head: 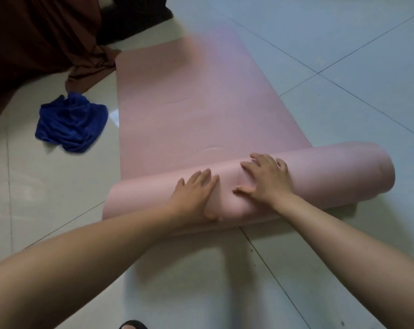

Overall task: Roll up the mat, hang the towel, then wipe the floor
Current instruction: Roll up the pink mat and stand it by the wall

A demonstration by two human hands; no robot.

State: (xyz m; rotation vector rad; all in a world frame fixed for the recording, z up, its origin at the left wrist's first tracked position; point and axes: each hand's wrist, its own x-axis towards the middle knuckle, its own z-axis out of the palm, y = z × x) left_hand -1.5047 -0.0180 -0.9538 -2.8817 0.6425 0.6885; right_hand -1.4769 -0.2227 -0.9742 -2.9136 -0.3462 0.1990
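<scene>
Where the pale tiled floor (343, 55) meets a draped brown cloth (35, 43) at far left, a crumpled blue towel (70, 124) lies just beside the pink mat (201, 103), whose near end is rolled into a loose tube. Left hand (196, 193) lies flat on the tube, fingers straight and close together. Right hand (265, 179) presses beside it, fingers spread; both arms are extended.

Home room; pale tiled floor (343, 79); brown draped cloth (35, 43).
</scene>
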